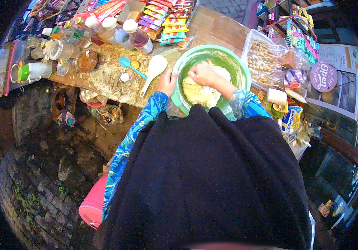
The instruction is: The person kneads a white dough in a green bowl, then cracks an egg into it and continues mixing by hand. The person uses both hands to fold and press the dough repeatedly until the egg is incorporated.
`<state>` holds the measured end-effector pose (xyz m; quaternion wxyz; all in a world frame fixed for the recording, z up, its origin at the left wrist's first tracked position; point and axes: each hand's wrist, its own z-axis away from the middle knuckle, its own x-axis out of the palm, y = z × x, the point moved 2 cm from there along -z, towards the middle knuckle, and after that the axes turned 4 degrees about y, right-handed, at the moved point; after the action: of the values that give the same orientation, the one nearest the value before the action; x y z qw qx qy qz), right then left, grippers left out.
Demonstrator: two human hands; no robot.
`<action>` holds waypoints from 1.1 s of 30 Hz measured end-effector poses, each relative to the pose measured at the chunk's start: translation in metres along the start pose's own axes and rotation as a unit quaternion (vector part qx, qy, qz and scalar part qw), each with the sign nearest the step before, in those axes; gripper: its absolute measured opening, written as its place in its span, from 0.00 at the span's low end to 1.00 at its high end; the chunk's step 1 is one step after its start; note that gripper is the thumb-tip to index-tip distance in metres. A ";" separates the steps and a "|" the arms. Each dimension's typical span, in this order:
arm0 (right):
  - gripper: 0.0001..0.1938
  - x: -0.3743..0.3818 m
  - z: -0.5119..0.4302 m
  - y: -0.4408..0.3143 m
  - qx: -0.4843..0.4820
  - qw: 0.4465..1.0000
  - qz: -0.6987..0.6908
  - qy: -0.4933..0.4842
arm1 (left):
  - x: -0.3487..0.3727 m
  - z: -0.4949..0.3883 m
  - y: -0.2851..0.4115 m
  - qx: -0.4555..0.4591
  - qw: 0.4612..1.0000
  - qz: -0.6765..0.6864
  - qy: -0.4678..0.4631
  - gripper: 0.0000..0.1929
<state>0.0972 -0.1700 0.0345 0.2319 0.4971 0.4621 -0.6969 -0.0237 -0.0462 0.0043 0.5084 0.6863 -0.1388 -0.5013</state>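
A large green plastic bowl (245, 67) stands on the wooden table in front of me, its inner wall smeared with flour. Pale yellow dough (194, 91) fills its bottom, with loose white flour on the near part. My left hand (167, 82) holds the bowl's left rim, fingers on the outside. Inside the bowl, my right hand (204, 74) grips the dough with bent fingers; some fingertips are hard to make out. Left of the bowl lie a white rice paddle (157, 66) and a blue spatula (129, 64).
Bottles with white caps (140, 40) and snack sachets (174, 23) line the back. A jar of brown contents (86, 60) stands left. On the right are a plastic tray of skewers (261, 56), a white roll (276, 96) and a round sign (323, 76).
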 end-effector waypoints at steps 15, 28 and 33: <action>0.09 -0.023 0.081 0.000 -0.041 0.989 0.069 0.126 | -0.036 -0.002 -0.024 0.003 0.997 -0.075 0.031 0.14; 0.07 -0.020 0.094 0.021 0.187 0.937 -0.185 0.230 | -0.063 0.018 -0.085 -0.035 0.946 -0.322 -0.013 0.09; 0.08 -0.019 0.097 0.029 0.307 0.880 -0.293 0.214 | -0.063 0.025 -0.088 -0.024 0.994 -0.108 -0.019 0.11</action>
<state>0.0813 -0.2712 0.0471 -0.2518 0.5227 0.3875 -0.7164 -0.1008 0.0230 -0.0343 0.4653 0.6751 -0.0615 -0.5692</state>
